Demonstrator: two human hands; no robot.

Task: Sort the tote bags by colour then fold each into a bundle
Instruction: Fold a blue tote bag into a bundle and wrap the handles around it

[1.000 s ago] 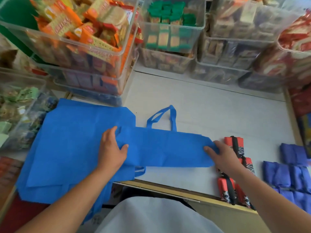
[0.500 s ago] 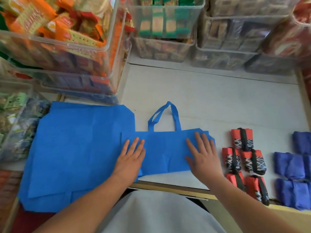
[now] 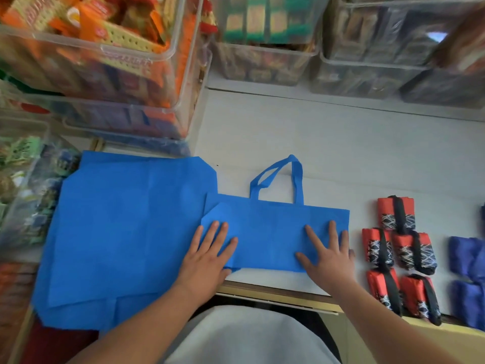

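A white tabletop (image 3: 341, 143) with a pale wooden front edge (image 3: 275, 294) fills the middle of the view. Clear plastic bins (image 3: 168, 82) of packaged snacks stand stacked along its far side and left side, in soft, even light.

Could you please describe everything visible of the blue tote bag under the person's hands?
The blue tote bag looks like thin, matte non-woven fabric. It lies flat on the white table, folded into a wide, low strip, its handle loops pointing away from the person. Its left end, one corner turned in, overlaps the pile of unfolded blue bags. The left hand and the right hand press on it with flat, spread fingers, one near each end.
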